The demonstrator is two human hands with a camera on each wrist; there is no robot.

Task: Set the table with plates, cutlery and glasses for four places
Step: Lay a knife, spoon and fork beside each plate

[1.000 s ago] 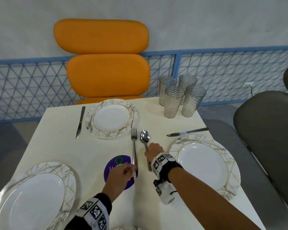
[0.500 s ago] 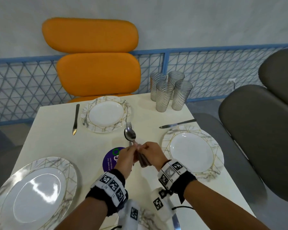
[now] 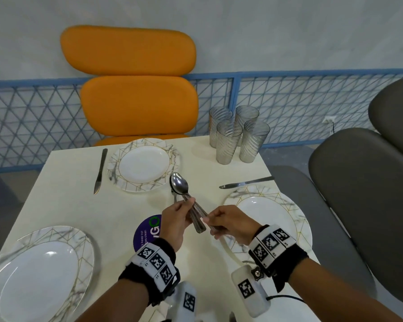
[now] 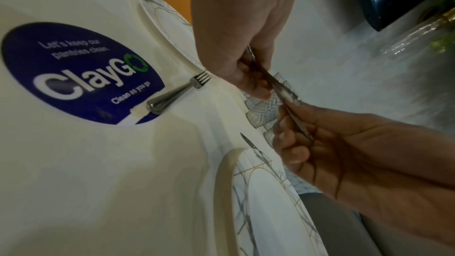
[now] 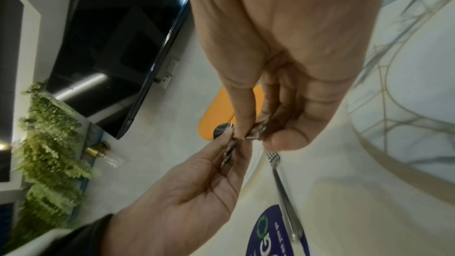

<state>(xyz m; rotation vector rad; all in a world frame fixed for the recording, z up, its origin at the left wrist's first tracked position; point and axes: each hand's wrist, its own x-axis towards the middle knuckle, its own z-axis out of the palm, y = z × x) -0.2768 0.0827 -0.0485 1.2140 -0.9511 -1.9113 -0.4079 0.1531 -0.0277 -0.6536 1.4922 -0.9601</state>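
Observation:
My left hand (image 3: 184,212) grips a stack of steel spoons (image 3: 180,185) by their handles, raised above the middle of the table, bowls pointing away. My right hand (image 3: 219,223) pinches the near end of one spoon handle (image 4: 298,127) in that stack. A fork (image 4: 177,92) lies flat on the table below them, its handle on a purple round sticker (image 3: 149,231). Three plates are in view: far (image 3: 147,163), right (image 3: 265,214) and near left (image 3: 37,275). A knife (image 3: 100,170) lies left of the far plate, another knife (image 3: 244,182) beyond the right plate.
Several ribbed glasses (image 3: 237,135) stand grouped at the table's far right corner. An orange chair (image 3: 135,98) faces the far edge and a grey chair (image 3: 363,205) stands on the right. A blue mesh railing (image 3: 300,105) runs behind the cream table (image 3: 63,205).
The spoons have come up off the table into my left hand, and my right hand has shifted to their handle ends. The fork stays on the table.

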